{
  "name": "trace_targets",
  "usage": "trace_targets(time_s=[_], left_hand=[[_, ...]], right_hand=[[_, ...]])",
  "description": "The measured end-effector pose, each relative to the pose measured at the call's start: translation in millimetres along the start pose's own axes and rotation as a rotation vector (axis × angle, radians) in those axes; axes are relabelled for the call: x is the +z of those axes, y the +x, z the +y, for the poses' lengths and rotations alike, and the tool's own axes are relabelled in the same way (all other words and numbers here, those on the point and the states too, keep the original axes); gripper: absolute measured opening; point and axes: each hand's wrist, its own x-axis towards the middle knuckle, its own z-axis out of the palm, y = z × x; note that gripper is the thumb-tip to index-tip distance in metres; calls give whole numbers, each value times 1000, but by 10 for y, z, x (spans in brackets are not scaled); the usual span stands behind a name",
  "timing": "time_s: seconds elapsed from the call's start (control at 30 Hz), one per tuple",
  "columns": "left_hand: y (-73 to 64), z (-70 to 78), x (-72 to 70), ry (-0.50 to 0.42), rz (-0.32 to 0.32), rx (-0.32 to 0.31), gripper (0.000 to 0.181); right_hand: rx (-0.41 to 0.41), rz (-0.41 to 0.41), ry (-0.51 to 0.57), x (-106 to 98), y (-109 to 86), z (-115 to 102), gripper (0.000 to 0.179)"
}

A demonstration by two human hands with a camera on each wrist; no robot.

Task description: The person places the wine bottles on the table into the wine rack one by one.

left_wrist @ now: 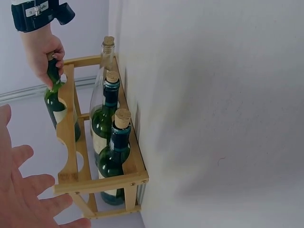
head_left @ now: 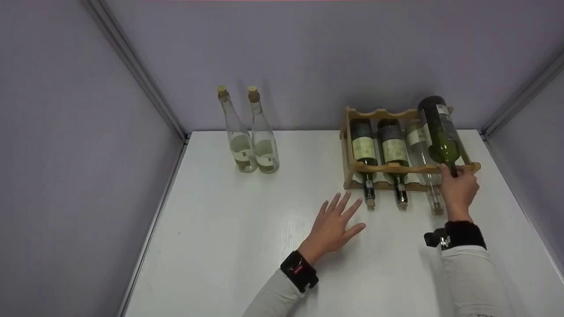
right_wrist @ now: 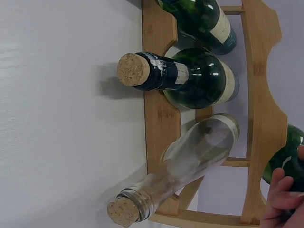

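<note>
My right hand grips the neck of a dark green wine bottle. That bottle lies in the right end of the upper tier of a wooden wine rack, its base toward the back wall. In the right wrist view, the fingers wrap the neck at the frame's edge. Below, the rack's lower tier holds two corked green bottles and a corked clear bottle. My left hand holds nothing, with fingers spread over the table, left of the rack's front.
Two clear corked bottles stand upright on the white table, near its back left. Grey partition walls border the table at the back and both sides.
</note>
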Motion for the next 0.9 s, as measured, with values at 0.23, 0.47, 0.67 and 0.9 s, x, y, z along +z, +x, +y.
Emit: trace_targets(time_s=[0.23,0.47,0.67,0.9], left_hand=[[-5,-2,8,16,0,5,67],[-7,-1,0,26,-7,3,67],[-8,2,9,7,-6,11,68],[-13,0,22,-10,-16,8,67]], right_hand=[[30,-21,110,61,29,104,40],[71,-69,182,38,59,138,30],[56,-68,21,-19,80,129,52],[76,-111,-95,-48,61,102,71]])
